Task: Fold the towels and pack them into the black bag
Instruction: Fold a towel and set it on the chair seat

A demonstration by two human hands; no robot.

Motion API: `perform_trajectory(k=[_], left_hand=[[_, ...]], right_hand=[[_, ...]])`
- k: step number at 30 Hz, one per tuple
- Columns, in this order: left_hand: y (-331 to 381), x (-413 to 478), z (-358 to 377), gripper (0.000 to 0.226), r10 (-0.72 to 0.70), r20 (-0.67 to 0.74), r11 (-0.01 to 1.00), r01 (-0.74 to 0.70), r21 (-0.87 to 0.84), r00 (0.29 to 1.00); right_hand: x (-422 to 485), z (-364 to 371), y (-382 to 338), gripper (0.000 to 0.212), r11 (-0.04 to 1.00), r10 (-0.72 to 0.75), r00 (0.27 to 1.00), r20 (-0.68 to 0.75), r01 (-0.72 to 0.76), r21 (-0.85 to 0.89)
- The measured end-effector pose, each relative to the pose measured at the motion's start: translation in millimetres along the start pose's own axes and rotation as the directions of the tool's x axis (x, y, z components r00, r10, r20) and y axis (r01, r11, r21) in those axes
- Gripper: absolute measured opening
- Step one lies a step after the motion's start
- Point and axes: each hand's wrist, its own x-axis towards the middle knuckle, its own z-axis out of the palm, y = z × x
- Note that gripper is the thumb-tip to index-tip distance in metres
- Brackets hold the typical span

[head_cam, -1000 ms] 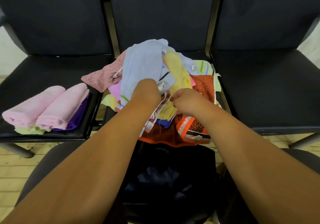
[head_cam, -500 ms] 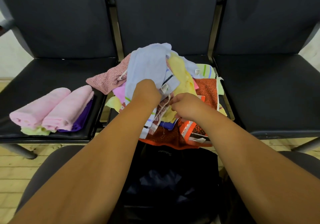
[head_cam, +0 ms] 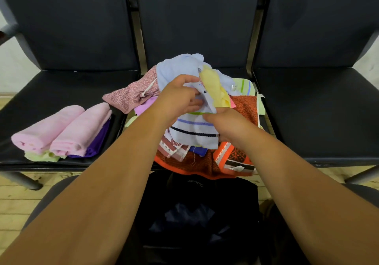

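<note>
The left hand curls its fingers into the upper part of a pale blue striped towel, and the right hand pinches its right edge, thumb on top. The towel sits atop the loose pile on the middle chair, so this looks like singling out the next towel to fold. It must first come free of the yellow cloth draped across it. The black bag gapes open below.

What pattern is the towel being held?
Pale blue towel with purple, green and dark stripes; head view.
</note>
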Motion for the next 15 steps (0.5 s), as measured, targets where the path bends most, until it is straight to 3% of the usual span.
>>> perform_trajectory(k=[2,5,9,11,12,15], left_hand=[[-5,1,0,0.039,0.04,0.023,0.957,-0.045,0.286,0.999],[-11,-10,0,0.041,0.115,0.155,0.705,-0.191,0.683,0.981],[-22,-24,8,0.079,0.029,0.335,0.599,-0.285,0.749,0.942],[-33,-26,10,0.107,0.041,0.363,0.495,-0.335,0.802,0.931],[-38,-26,10,0.111,0.081,0.337,0.487,-0.332,0.808,0.938],[-41,-26,10,0.069,0.267,0.191,0.551,-0.313,0.774,0.944]], right_hand=[[-3,-3,0,0.033,0.99,0.051,0.998,-0.021,-0.048,0.135],[-8,-9,-6,0.03,0.942,0.094,0.994,-0.062,-0.069,0.327],[-17,-18,-4,0.023,0.85,0.128,0.991,-0.025,-0.097,0.517],[-23,-23,-3,0.026,0.806,0.106,0.994,0.031,-0.105,0.582],[-25,-25,-2,0.027,0.792,0.096,0.994,0.06,-0.112,0.6],[-34,-30,-6,0.03,0.781,0.063,0.988,0.143,-0.138,0.61]])
